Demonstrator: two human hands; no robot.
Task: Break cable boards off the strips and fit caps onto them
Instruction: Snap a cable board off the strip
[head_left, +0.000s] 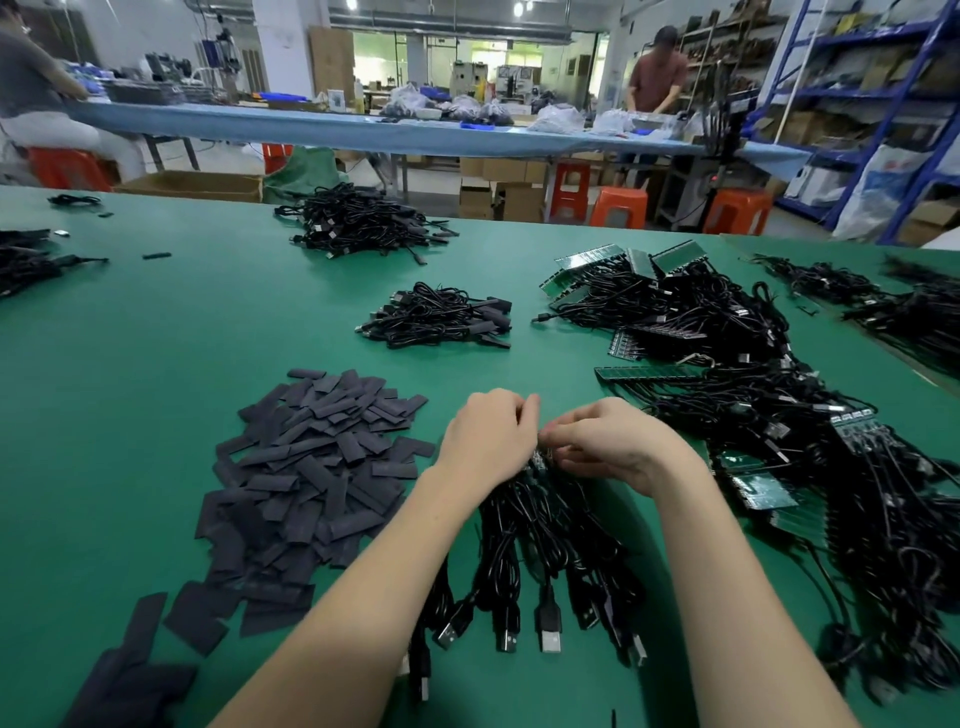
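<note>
Toward the worktop's near edge, my left hand (488, 441) and right hand (613, 447) pinch a strip of cable boards (540, 460). I'd bend sharply at one joint, keeping the caps (311, 467) reachable at left.

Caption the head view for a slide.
Both hands, left hand and right hand, grip a green cable-board strip beside flat dark rectangular caps.

Two hands, the left hand (488, 439) and the right hand (613, 447); one heap of dark caps (311, 467); four orange stools (621, 207) beyond the table; two other people (657, 73); cables (441, 317) too many to count
</note>
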